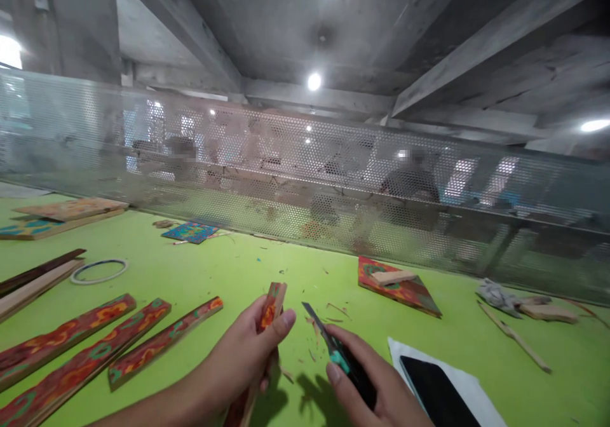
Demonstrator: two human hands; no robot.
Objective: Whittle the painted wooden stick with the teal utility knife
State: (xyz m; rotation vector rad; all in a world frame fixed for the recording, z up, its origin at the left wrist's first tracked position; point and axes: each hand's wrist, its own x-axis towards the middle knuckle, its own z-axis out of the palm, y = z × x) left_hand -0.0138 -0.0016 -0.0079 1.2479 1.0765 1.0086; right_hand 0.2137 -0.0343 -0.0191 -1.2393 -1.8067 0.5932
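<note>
My left hand (257, 344) is wrapped round a narrow painted wooden strip (272, 305), red with orange and green patterns and a bare wood edge. Its lower end runs down out of view below the hand. In my right hand (376, 376) is a utility knife (350, 366) with a black and teal handle. The blade is out and points up and left, apart from the strip. Wood shavings (312, 332) lie on the green table (229, 325) between and beyond the hands.
Painted strips (90, 363) and a tape roll (99, 271) lie left. A painted board (398, 287) with a wood piece on it is beyond my right hand. A phone (438, 392) rests on white paper at right. A perforated metal screen (286, 173) bounds the back; a person shows behind it.
</note>
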